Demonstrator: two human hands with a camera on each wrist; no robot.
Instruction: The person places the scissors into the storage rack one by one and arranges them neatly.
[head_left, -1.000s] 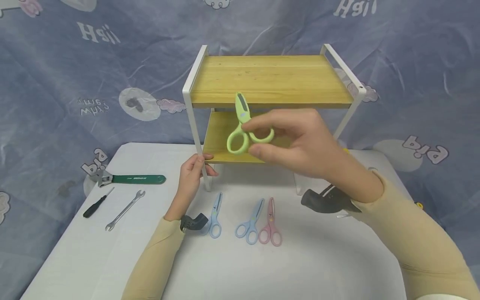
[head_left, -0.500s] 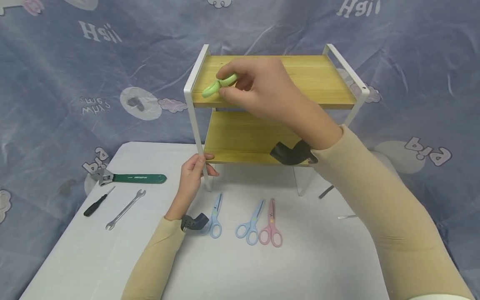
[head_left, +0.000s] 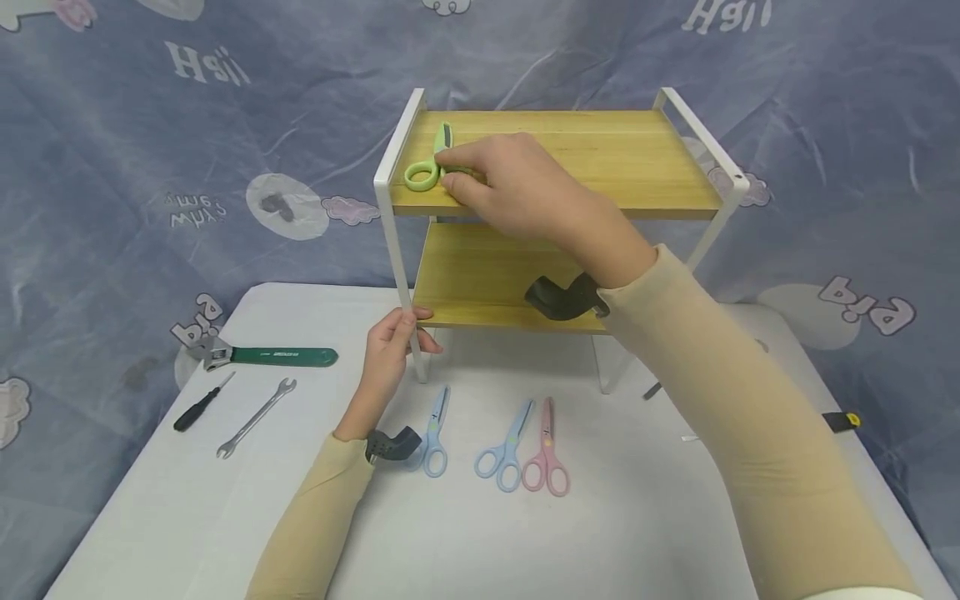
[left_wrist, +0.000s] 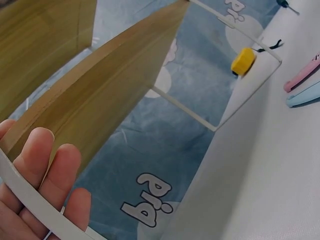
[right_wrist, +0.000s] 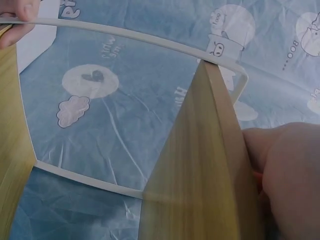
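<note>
On the left end of the top shelf, green scissors lie with blades pointing toward the back. My right hand pinches their right handle loop between thumb and fingers, partly covering it. In the right wrist view, that hand is beside the shelf board's front edge and the scissors are hidden. My left hand grips the front left leg of the white-framed, two-tier wooden rack near the lower shelf. The left wrist view shows its fingers curled round the white bar.
In front of the rack lie two blue scissors and pink scissors. To the left are a green-handled adjustable wrench, a screwdriver and an open-end wrench. A black-and-yellow tool sits at the right table edge.
My right hand has carried the green scissors from in front of the rack up and left, then down onto the top shelf. The left hand keeps its hold on the leg.
</note>
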